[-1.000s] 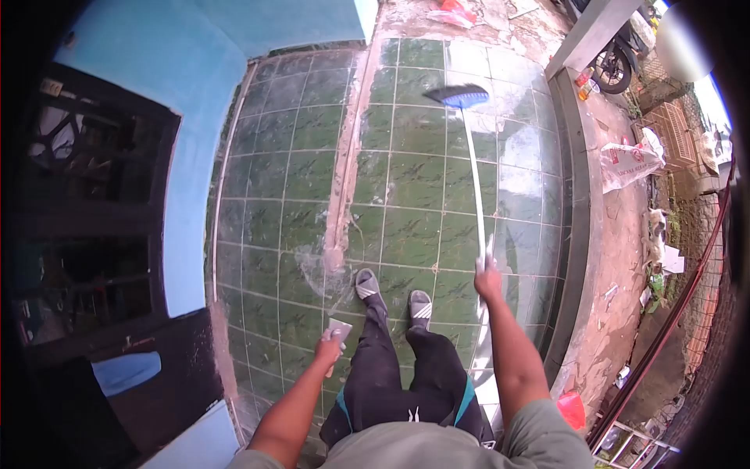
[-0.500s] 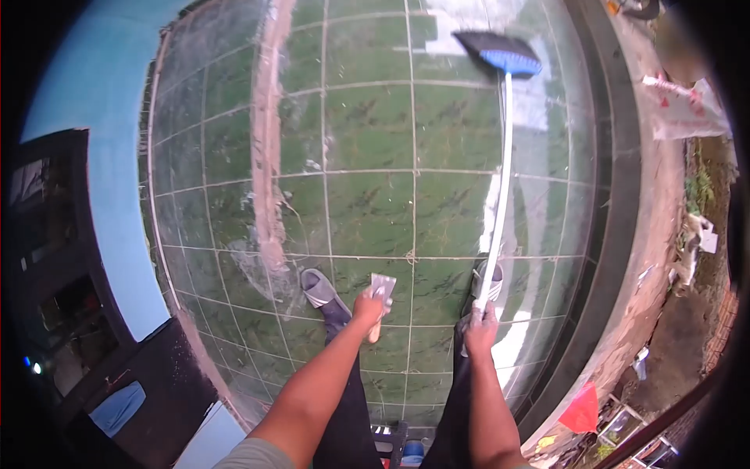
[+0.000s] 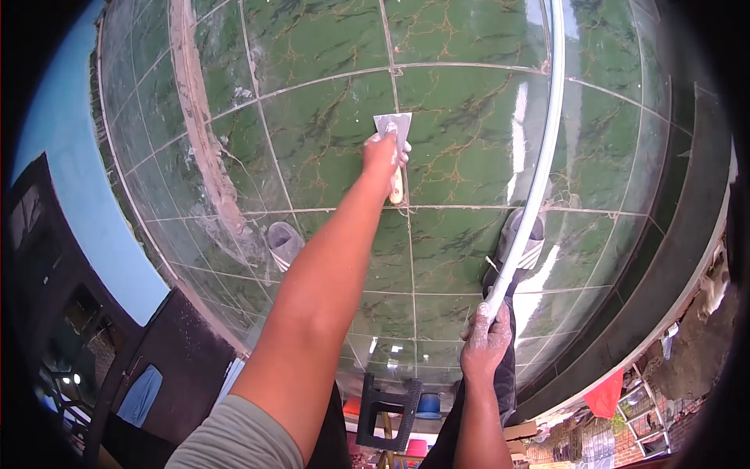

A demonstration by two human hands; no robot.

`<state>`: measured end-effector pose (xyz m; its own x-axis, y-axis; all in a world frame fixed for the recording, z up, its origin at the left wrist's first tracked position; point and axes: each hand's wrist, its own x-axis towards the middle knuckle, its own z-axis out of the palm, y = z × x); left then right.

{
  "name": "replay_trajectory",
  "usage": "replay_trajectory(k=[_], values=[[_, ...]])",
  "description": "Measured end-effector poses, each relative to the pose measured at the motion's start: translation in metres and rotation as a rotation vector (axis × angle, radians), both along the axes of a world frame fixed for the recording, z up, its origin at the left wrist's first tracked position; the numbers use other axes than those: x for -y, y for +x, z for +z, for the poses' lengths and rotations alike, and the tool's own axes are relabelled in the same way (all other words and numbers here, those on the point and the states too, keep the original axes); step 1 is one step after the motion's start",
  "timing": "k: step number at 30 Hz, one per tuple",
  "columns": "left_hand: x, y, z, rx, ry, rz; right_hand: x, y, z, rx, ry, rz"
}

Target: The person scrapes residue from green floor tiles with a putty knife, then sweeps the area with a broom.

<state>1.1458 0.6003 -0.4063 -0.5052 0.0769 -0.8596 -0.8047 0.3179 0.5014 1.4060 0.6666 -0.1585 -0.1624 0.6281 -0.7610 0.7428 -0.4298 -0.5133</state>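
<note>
My left hand (image 3: pixel 381 155) is wrapped round a putty knife (image 3: pixel 396 122), its flat metal blade pointing forward and its pale handle sticking out behind the fist. The arm reaches out over the green tiled floor (image 3: pixel 461 141), and the blade overlaps a grout line in this view. Low on the right, my right hand (image 3: pixel 486 344), dusted with whitish powder, grips the end of a broom's white pole (image 3: pixel 541 164). The pole runs forward past the top of the view, where the broom head is hidden. Both feet wear grey slippers (image 3: pixel 286 244) with white stripes.
A rough strip of cement (image 3: pixel 201 133) crosses the tiles on the left, near a light blue wall (image 3: pixel 101 227). Dark edging (image 3: pixel 664 258) borders the floor on the right. Behind my legs stands a black plastic stool (image 3: pixel 388 413). A red cloth (image 3: pixel 605 395) lies beyond the edging.
My left hand has reached further forward with the putty knife. My view has tilted down and come closer to the floor, and the broom head has left the picture.
</note>
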Motion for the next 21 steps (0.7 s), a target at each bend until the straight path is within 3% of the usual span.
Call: replay_trajectory(k=[3, 5, 10, 18, 21], values=[[0.008, 0.035, 0.002, 0.125, 0.003, 0.173, -0.003, -0.012, -0.003, -0.014, 0.019, 0.005], [0.008, 0.042, 0.007, 0.208, -0.134, 0.037, 0.0, -0.02, -0.004, -0.036, 0.021, -0.022], [-0.008, 0.0, -0.002, 0.118, -0.052, 0.049, 0.011, -0.037, -0.009, -0.075, -0.024, -0.135], [-0.004, 0.009, 0.005, 0.154, -0.028, 0.003, 0.026, -0.027, -0.021, -0.059, 0.008, -0.069], [-0.013, 0.018, 0.013, 0.171, -0.039, 0.083, 0.028, -0.027, -0.025, -0.09, 0.008, -0.087]])
